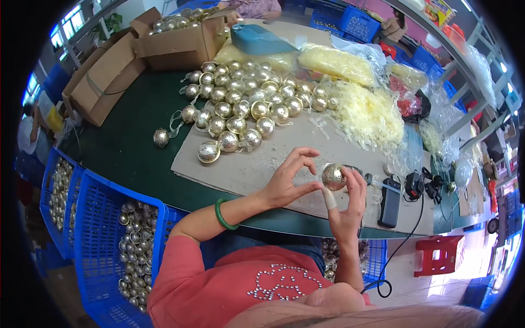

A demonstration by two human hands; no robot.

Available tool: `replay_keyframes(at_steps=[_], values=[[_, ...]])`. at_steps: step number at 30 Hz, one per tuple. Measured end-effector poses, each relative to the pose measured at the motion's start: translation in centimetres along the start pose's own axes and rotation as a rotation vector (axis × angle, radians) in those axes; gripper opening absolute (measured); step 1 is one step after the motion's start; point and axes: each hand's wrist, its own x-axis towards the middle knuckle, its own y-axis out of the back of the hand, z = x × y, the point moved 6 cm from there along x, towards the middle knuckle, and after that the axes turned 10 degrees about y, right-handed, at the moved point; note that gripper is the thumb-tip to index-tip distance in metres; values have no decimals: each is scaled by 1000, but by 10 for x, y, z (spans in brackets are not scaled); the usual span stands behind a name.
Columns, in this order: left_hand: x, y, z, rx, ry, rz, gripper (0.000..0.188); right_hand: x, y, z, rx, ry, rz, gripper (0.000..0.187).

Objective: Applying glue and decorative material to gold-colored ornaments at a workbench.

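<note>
My right hand (348, 210) holds a shiny gold ball ornament (333, 177) between its thumb and fingers, above the cardboard sheet (240, 172). A pale wrap covers its thumb. Just left of the ball, my left hand (290, 177) has its fingers curved and spread apart, its thumb tip close to the right thumb. I see nothing between its fingers. A green bangle (220, 214) circles my left wrist. Farther away lies a heap of similar gold balls (235, 95), some with clear ribbon loops. One lone ball (161, 138) sits on the dark green tabletop (128, 156) at the left.
Pale yellow strips (372, 112) are piled right of the heap. Behind stand an opened cardboard box (178, 46) and a blue scoop-shaped container (260, 39). A black device (389, 202) and cables lie at right. Ball-filled blue crates (98, 218) flank the table. Another person (257, 8) sits opposite.
</note>
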Motion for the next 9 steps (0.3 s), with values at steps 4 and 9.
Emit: replay_keyframes(at_steps=[4,9], values=[[-6,6,-22,-85,161,48,15,0,-5,-3,10,-17,-9,57],[-9,13,-49,-381,246,13,14,-3,-29,27,265,-52,39,58]])
